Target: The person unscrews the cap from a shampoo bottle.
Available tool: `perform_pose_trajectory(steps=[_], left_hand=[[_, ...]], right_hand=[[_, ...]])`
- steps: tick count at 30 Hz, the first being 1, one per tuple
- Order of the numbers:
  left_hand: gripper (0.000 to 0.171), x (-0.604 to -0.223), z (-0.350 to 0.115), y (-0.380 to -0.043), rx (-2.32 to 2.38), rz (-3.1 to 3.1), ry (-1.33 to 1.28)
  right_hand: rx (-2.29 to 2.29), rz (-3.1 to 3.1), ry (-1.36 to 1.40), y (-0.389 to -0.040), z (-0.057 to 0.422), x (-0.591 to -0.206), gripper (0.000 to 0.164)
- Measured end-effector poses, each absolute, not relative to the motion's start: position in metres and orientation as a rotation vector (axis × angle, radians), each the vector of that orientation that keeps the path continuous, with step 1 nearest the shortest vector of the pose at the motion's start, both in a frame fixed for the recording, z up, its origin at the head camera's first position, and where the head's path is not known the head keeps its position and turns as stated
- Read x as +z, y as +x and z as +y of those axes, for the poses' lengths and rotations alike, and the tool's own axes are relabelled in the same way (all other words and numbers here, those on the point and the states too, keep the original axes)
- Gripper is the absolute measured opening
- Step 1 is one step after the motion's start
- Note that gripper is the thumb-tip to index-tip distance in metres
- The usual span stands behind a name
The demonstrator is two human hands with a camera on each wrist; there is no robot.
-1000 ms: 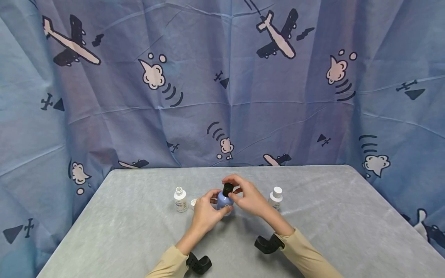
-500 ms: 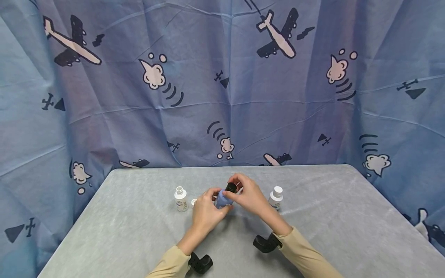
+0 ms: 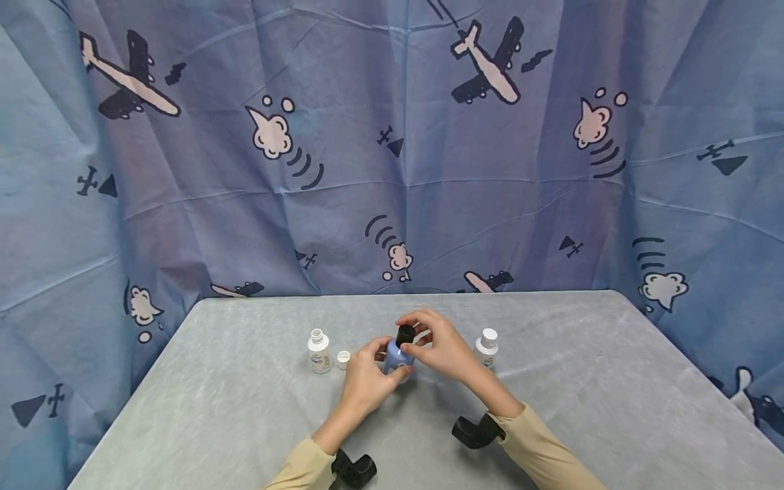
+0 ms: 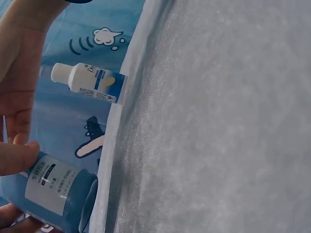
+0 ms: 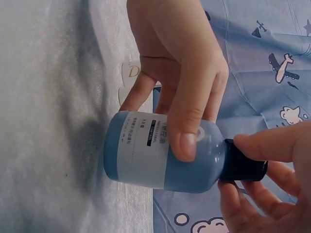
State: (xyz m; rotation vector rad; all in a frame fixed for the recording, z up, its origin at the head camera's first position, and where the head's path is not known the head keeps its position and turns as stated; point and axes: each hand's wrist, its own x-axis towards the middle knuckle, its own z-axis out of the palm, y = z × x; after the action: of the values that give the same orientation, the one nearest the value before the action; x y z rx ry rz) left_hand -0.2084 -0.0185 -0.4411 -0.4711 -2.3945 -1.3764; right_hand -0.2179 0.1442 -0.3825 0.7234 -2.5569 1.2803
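A blue bottle with a white printed label stands nearly upright in the middle of the table. My left hand grips its body, thumb in front and fingers behind. With thumb and fingers my right hand pinches the black cap, which sits on the bottle's neck. In the right wrist view the bottle's base is close over the table. To the left are a white bottle with an uncovered neck and a loose white cap. A capped white bottle is beside my right hand, partly behind the wrist.
The grey-covered table ends at a straight back edge with rounded corners. Behind it hangs a blue curtain printed with aeroplanes and clouds. Each wrist wears a black camera mount.
Half a second ago the blue bottle leaned right; now it is nearly upright again. My right fingers have shifted a little around the black cap. The white bottles stay put.
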Motion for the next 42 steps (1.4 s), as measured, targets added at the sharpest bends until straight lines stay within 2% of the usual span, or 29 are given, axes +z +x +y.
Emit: perform_pose_trajectory(steps=[12, 17, 24, 42], left_hand=[[0.050, -0.4394, -0.0181, -0.2072, -1.312, -2.427, -0.403], [0.050, -0.4381, -0.0186, -0.2086, -1.241, -2.421, -0.389], [0.050, -0.4366, -0.0187, -0.2088, -1.131, -2.402, -0.417], [0.050, -0.4433, -0.0190, -0.2093, -1.223, -2.412, -0.473]], right_hand=[[1.309, -2.550, 0.811, -0.2174, 0.1468, -0.3863, 0.037], [1.342, -2.556, 0.665, -0.2169, 0.1427, -0.3842, 0.038], [1.305, -2.607, 0.442, -0.2179, 0.1381, -0.3830, 0.030], [1.282, -2.559, 0.693, -0.2168, 0.1429, -0.3829, 0.030]])
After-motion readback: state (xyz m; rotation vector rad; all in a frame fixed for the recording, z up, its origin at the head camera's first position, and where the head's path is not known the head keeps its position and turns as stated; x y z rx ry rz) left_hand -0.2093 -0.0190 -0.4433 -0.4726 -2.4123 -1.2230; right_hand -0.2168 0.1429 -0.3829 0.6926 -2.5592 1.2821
